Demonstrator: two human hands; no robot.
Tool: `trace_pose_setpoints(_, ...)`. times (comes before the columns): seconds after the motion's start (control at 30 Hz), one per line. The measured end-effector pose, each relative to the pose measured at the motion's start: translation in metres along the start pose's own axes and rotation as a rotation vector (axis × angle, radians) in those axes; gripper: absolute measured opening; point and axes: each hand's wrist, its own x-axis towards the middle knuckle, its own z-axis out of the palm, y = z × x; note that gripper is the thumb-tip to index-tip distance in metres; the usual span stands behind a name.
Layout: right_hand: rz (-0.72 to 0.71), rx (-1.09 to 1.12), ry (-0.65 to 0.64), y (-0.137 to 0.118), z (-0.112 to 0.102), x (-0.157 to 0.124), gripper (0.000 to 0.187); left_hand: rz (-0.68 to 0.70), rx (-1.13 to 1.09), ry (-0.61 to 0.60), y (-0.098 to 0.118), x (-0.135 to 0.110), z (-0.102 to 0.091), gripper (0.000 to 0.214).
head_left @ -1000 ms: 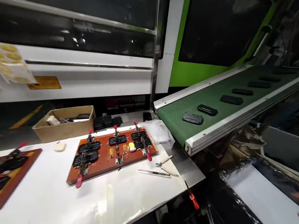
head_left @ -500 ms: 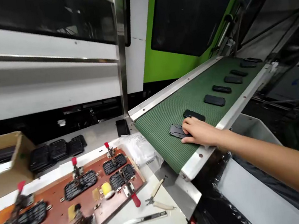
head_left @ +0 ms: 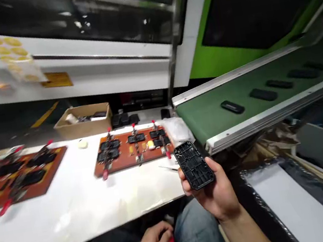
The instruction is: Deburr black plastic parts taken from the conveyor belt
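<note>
My right hand [head_left: 216,191] holds a black ribbed plastic plate [head_left: 194,165] in front of me, above the table's right front corner. My left hand [head_left: 150,240] rests low on my lap by my jeans, fingers curled around something red that is blurred. An orange-brown fixture board [head_left: 135,161] with red toggle clamps and black parts lies on the white table [head_left: 72,211] just left of the plate. A green conveyor belt [head_left: 210,120] to the right carries several black parts [head_left: 232,106].
A second fixture board [head_left: 15,181] lies at the table's left. A cardboard box [head_left: 84,122] with parts stands at the back, black trays beside it. A white and green machine wall rises behind. A bin lined with plastic [head_left: 289,203] sits below the conveyor's end.
My right hand left the conveyor with one black plate and drew it back toward me. The view swung left, and my left hand came into view on my lap.
</note>
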Motion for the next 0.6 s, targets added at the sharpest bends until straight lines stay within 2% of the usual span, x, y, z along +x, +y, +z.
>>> trace_pose_setpoints(0.07,0.076,0.051,-0.026,0.023,0.007,-0.007,0.049,0.035,-0.065,0.009,-0.001,-0.018,-0.006,0.027)
trace_pose_setpoints(0.1,0.103,0.055,-0.036,0.029,0.009,-0.006,0.048,0.062,-0.119,0.057,0.004,-0.026,-0.009,0.028)
trace_pose_setpoints(0.2,0.185,0.044,-0.079,0.040,0.012,0.004,0.048,0.129,-0.292,0.217,0.034,-0.042,-0.016,0.033)
trace_pose_setpoints(0.33,0.312,0.007,-0.099,0.058,0.018,0.025,0.050,0.181,-0.460,0.303,0.067,-0.046,-0.028,0.051)
trace_pose_setpoints(0.43,0.401,-0.044,-0.080,0.078,0.020,0.038,0.055,0.147,-0.528,0.399,0.073,-0.040,-0.042,0.063)
trace_pose_setpoints(0.5,0.427,-0.170,-0.090,0.090,0.016,0.044,0.057,0.124,-0.534,0.461,0.070,-0.036,-0.051,0.068)
trace_pose_setpoints(0.6,0.354,-0.652,-0.234,0.105,0.000,0.051,0.047,0.099,-0.537,0.502,0.059,-0.037,-0.058,0.075)
